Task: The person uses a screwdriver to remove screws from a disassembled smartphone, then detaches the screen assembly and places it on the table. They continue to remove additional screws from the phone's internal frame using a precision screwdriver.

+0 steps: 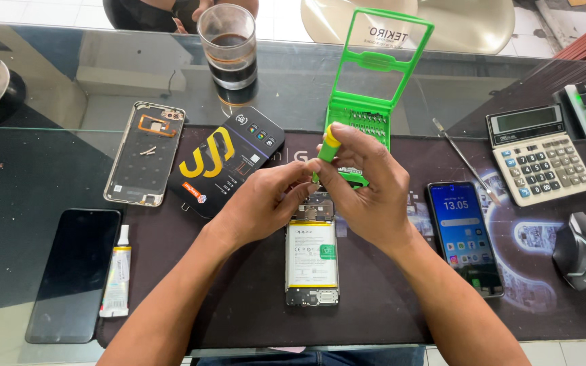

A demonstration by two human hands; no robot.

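Two hands: both of mine meet at the centre of the frame, forearms coming in from the lower edge and angling toward each other.
Right hand (367, 190): my fingers are curled narrow around the green screwdriver (327, 150), thumb and forefinger pinching its shaft, wrist bent so the knuckles face up.
Screwdriver: it stands nearly upright, yellow cap on top, its tip going down behind my fingers toward the top end of the opened phone (312, 261).
Left hand (262, 203): fingers drawn together, their tips resting at the phone's top edge, just beside the screwdriver's lower end; whether they pinch anything I cannot tell.
Opened phone: it lies flat at lower centre on the dark desk mat (239, 298), back removed, battery showing.
Left of frame: the phone back cover (145, 153), a black box (228, 159), a dark screen panel (74, 274) and a glue tube (117, 274).
Top: a glass of dark drink (228, 47) and the green bit case (373, 81), lid propped open.
Right of frame: a lit phone (464, 237), a calculator (538, 154) and a mouse (581, 249).
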